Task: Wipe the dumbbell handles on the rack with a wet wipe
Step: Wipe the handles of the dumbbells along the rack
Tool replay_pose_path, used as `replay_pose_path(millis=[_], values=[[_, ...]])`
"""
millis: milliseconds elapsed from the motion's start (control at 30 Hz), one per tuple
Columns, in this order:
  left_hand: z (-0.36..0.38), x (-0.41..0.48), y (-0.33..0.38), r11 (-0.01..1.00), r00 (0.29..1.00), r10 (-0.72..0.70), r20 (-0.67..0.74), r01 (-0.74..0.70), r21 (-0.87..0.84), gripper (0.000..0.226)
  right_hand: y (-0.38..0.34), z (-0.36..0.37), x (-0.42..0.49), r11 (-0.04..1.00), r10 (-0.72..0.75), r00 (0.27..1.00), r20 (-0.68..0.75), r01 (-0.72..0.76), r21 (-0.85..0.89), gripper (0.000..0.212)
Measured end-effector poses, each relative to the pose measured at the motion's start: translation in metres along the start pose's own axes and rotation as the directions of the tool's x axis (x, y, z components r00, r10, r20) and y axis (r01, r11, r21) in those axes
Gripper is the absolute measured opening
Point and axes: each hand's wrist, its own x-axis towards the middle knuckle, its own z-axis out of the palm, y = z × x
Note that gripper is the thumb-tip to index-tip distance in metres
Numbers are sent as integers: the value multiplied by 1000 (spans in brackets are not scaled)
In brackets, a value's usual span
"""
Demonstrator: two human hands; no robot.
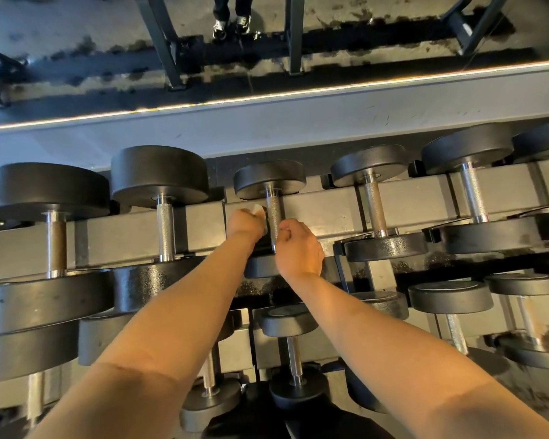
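Head view, looking down over both forearms at a two-tier dumbbell rack point(336, 202). The left hand point(246, 224) is curled around a white wet wipe point(256, 209), of which only a crumpled edge shows past the knuckles; the hand sits just left of the knurled steel handle point(274, 213) of the middle dumbbell point(269, 180) on the upper tier, and whether the wipe touches the metal cannot be told. The right hand point(298, 247) lies close beside it on the right, its fingers curled against the near end of the same handle in what appears to be a grip, though the fingertips are hidden behind the bar. To the left of the hands stand two larger dumbbells point(159, 175) with black round heads, and to the right stand three more point(370, 164) on the same tier. Beneath the forearms, smaller dumbbells point(288, 321) rest on the lower tier. Beyond the hands runs a grey ledge point(298, 115) edged by a lit strip, with a mirror point(76, 58) above it reflecting the floor, frame posts and a standing person's shoes point(232, 26).
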Motion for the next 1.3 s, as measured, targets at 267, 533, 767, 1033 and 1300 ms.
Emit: replay_pose_path(millis=[267,533,767,1033,1300], values=[[-20,-88,-46,939,974,216,-71,-227,-257,27,-3,-3,-17,985,-162,987,-10,161,-67,24],[-48,-142,-100,848,976,218,6,-186,-496,25,-19,-8,-118,895,-246,929,276,109,433,26],[-85,-168,-154,799,978,193,75,-113,-590,23,-36,16,-159,859,-100,886,453,-153,489,33],[-141,-184,-214,920,978,204,49,-175,-350,34,-62,47,-205,878,-13,963,271,-118,463,34],[-161,-186,-213,829,993,116,4,-94,-551,25,-75,82,-232,911,-363,925,115,326,251,19]])
